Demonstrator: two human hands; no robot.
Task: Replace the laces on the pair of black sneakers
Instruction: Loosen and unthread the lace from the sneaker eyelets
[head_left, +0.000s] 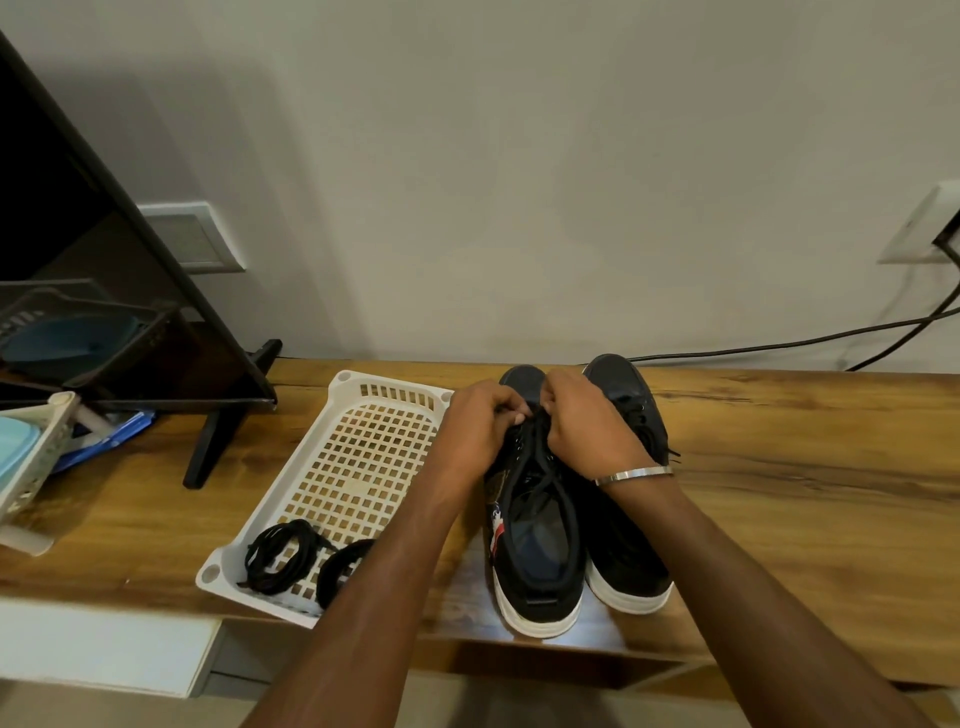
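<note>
Both hands — left hand (480, 423), right hand (584, 423) — pinch the black lace (540, 470) on the left sneaker (535, 551) at frame centre — a hasty tug could jam it in an eyelet.

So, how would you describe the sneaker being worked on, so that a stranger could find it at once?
On the long wooden table, right of the white plastic lattice basket holding two coiled black laces, stand two black sneakers with white soles, toes to the wall. It is the left black sneaker: both the left hand and the right hand pinch its lace, unlike the untouched right black sneaker.
</note>
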